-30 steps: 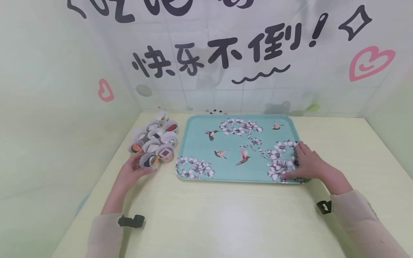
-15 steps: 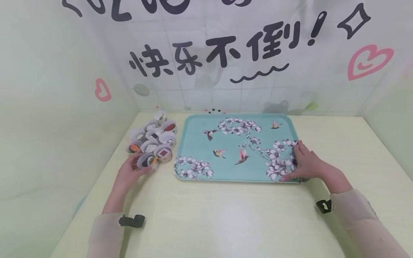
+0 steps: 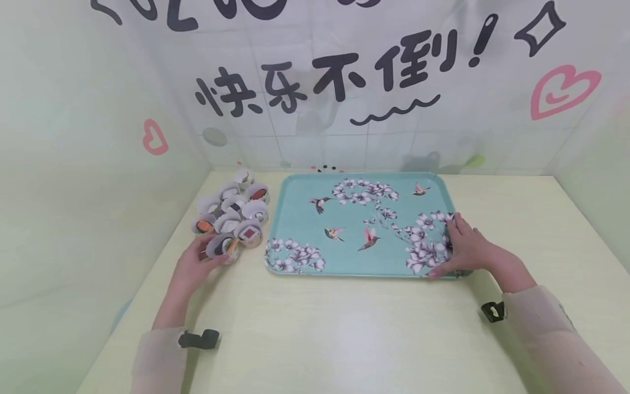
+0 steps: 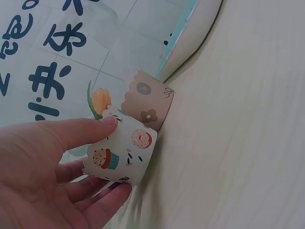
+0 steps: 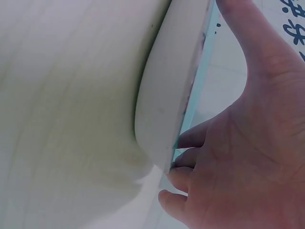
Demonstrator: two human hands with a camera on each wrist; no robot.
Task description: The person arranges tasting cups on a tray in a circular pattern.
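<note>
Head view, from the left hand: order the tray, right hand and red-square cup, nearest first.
1. Red-square cup: right of and behind the cup the left hand pinches.
2. Tray: right of the cups.
3. Right hand: at the tray's right end.

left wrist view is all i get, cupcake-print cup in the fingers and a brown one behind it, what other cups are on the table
Observer: The head view shows several more cups bunched beyond the cupcake-print cup.
Operator: ok and where's the other hand
Observer: The right hand rests on the near right corner of the tray.
Operator: i only catch the tray's outside edge, what's on top
Observer: Its blue surface is printed with small birds and pale blossoms.
</note>
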